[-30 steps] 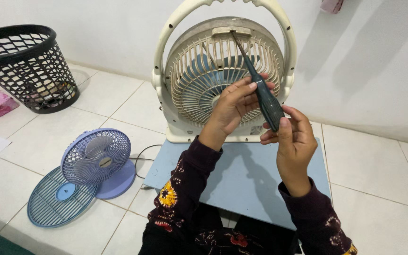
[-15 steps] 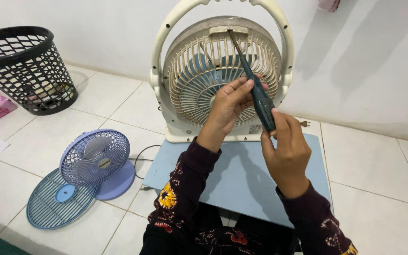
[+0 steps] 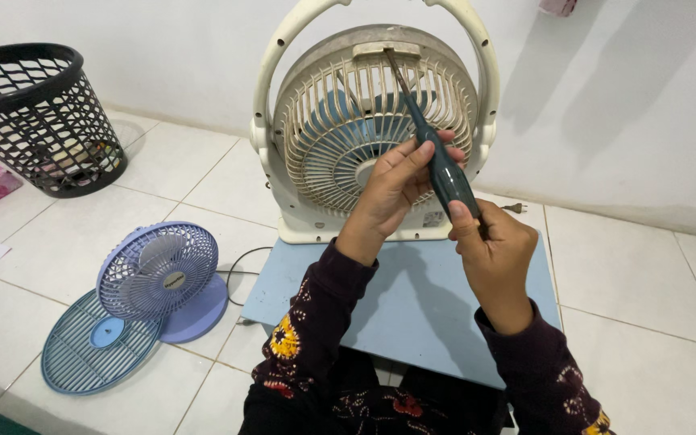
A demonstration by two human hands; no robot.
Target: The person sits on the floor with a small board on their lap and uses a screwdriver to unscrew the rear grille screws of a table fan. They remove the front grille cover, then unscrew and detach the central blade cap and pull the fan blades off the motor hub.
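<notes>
- Cream fan [image 3: 340, 173] upright on the blue board [image 3: 412, 310] on the tiled floor, against the wall, unmoved
- Right hand [image 3: 497, 258] closed round the screwdriver [image 3: 437, 157] handle; it has slid lower down the grip since a second ago
- Left hand [image 3: 396, 185] pinches the shaft, steadying (as before)
- Tip now seated at the grille's top bracket, so work on that fastener looks under way

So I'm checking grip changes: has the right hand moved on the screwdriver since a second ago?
Yes. The right hand slid lower, away from the cream fan, to the end of the screwdriver.
</notes>
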